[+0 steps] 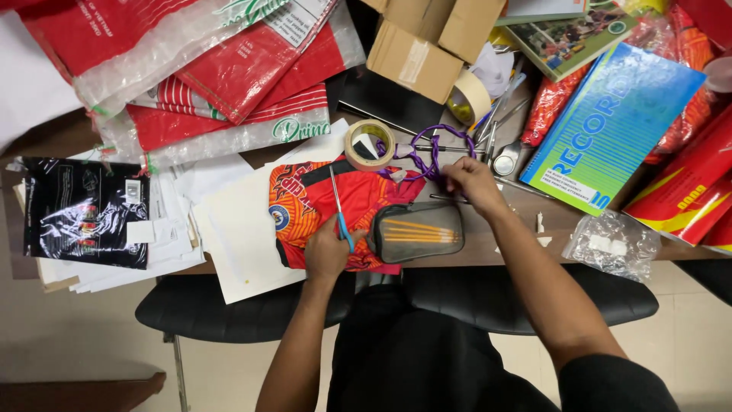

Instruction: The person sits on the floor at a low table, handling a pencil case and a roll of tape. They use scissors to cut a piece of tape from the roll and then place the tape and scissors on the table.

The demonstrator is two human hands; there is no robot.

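A wooden table [534, 229] is seen from above, crowded with goods. The upper left of the frame is filled by red and white plastic sacks [229, 69] — glossy, flat, stacked one over another, with clear edges and green lettering. At the upper right a large blue and green record book [610, 126] is laid at a slant, its cover smooth, with a small white label near its lower corner. Red glossy packets [686, 187] with yellow stripes are placed at the right edge. At the top centre brown cardboard boxes [427, 38] are piled. A black shiny packet [80, 210] with a small white label is seen at the left, on loose white paper sheets [236, 229].

In the middle of the frame a red and orange printed garment [313, 202] is spread flat. The left hand [328, 248] is closed around blue-handled scissors [341, 210], whose blades point upward over the garment. Just right of it lies a grey mesh pencil case [418, 231] with yellow pencils inside. The right hand [473, 183] is pinching a purple cord [431, 152], which is looped above the case. A roll of beige tape [369, 145] rests by the garment's upper edge; a small crumpled clear bag [610, 244] is at the lower right.
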